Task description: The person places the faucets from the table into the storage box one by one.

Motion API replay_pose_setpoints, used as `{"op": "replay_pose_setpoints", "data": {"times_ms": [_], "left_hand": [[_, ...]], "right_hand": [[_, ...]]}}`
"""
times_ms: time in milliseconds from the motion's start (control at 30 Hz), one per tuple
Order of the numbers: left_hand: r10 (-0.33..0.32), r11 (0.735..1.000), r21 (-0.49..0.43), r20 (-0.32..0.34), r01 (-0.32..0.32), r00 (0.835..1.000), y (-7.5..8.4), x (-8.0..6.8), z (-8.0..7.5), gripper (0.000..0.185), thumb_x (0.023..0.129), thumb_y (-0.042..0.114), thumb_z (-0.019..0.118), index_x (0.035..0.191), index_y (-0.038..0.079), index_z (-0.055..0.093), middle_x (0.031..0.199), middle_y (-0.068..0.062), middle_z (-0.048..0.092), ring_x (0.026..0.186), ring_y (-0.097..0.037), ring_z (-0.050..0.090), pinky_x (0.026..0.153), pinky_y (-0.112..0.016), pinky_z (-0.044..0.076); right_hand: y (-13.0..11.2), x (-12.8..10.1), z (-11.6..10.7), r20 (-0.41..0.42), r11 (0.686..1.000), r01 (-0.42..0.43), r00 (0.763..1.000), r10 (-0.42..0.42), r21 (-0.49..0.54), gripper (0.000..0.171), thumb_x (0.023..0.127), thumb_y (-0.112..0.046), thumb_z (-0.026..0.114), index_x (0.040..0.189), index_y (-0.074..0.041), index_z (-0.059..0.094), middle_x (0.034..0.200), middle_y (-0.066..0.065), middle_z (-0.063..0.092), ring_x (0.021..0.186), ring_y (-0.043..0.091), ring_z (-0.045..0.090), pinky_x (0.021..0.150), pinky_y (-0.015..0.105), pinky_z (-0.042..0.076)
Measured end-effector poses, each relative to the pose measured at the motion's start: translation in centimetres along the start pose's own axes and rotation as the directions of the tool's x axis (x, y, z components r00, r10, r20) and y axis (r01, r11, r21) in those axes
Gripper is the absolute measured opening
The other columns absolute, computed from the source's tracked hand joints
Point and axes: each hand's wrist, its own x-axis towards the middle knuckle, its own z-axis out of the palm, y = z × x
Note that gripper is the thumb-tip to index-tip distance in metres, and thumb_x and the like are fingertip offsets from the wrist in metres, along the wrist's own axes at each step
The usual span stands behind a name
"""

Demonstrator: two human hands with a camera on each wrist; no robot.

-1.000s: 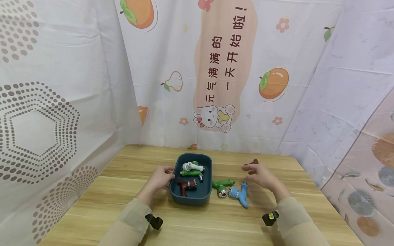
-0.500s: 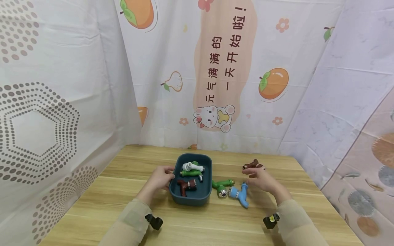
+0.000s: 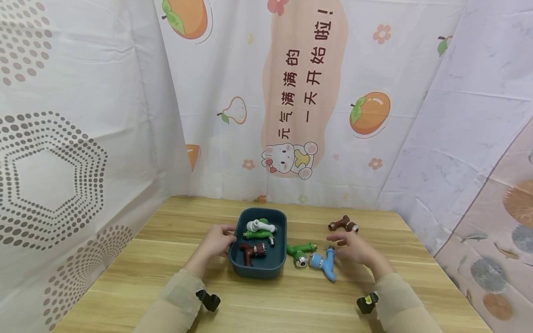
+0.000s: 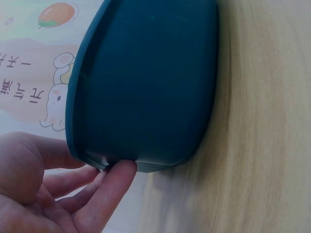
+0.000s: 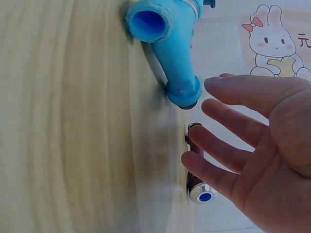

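Fingers [image 5: 221,145] of your right hand [image 3: 354,247] spread, holding nothing, beside the blue tap [image 3: 329,268], inward from the desk's [image 3: 416,259] right edge, where a low sweep could knock it against the neighbouring green tap [image 3: 297,249]; your left hand's [image 3: 215,240] relaxed fingers touch the tub [image 3: 257,272].

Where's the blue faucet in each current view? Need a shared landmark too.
Head: blue faucet right of centre, lower half, just right of the green faucet lying outside the tub.
Left wrist: not in it; the tub takes up the upper middle.
Right wrist: top, near centre, cut by the upper edge.
Shared landmark: printed rabbit, centre in head, left in left wrist, upper right in right wrist.
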Motion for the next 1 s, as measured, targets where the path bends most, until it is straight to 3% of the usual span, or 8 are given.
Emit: {"op": "replay_pose_setpoints", "data": {"times_ms": [167, 467, 833, 1000], "left_hand": [[0.001, 1.0, 0.002, -0.001, -0.001, 1.0, 0.1, -0.1, 0.0, 0.043, 0.094, 0.0, 0.061, 0.137, -0.003, 0.06, 0.113, -0.022, 0.069, 0.078, -0.031, 0.07, 0.053, -0.041, 0.06], [-0.004, 1.0, 0.007, -0.003, 0.004, 1.0, 0.0, -0.1, -0.1, 0.042, 0.094, 0.001, 0.061, 0.137, -0.002, 0.061, 0.108, -0.018, 0.07, 0.077, -0.03, 0.07, 0.054, -0.042, 0.06], [-0.007, 1.0, -0.001, 0.003, 0.007, 1.0, 0.0, -0.1, -0.1, 0.042, 0.095, 0.0, 0.06, 0.137, -0.003, 0.06, 0.112, -0.021, 0.069, 0.076, -0.031, 0.07, 0.054, -0.042, 0.06], [-0.011, 1.0, -0.007, 0.005, 0.011, 1.0, 0.1, -0.2, -0.1, 0.042, 0.095, 0.0, 0.06, 0.138, -0.003, 0.059, 0.116, -0.024, 0.068, 0.078, -0.031, 0.071, 0.055, -0.042, 0.06]], "right_hand": [[0.1, -0.1, 0.2, 0.004, 0.999, -0.033, 0.999, 0.033, -0.027, 0.041, 0.086, 0.001, 0.072, 0.127, -0.002, 0.068, 0.128, 0.014, 0.067, 0.118, 0.05, 0.057, 0.097, 0.065, 0.047], [0.4, -0.1, 0.7, 0.049, 0.999, 0.025, 0.999, -0.023, -0.033, 0.042, 0.085, 0.005, 0.071, 0.127, 0.001, 0.067, 0.127, 0.021, 0.066, 0.113, 0.047, 0.061, 0.095, 0.063, 0.049], [0.7, 0.2, 0.9, 0.059, 0.993, 0.067, 0.996, -0.061, -0.099, 0.04, 0.082, 0.008, 0.072, 0.121, 0.0, 0.072, 0.117, 0.012, 0.071, 0.101, 0.03, 0.063, 0.086, 0.048, 0.053], [1.0, 0.1, 1.2, 0.056, 0.996, 0.053, 0.997, -0.049, -0.076, 0.04, 0.082, 0.009, 0.072, 0.121, 0.0, 0.072, 0.117, 0.011, 0.071, 0.101, 0.028, 0.063, 0.087, 0.049, 0.054]]}}
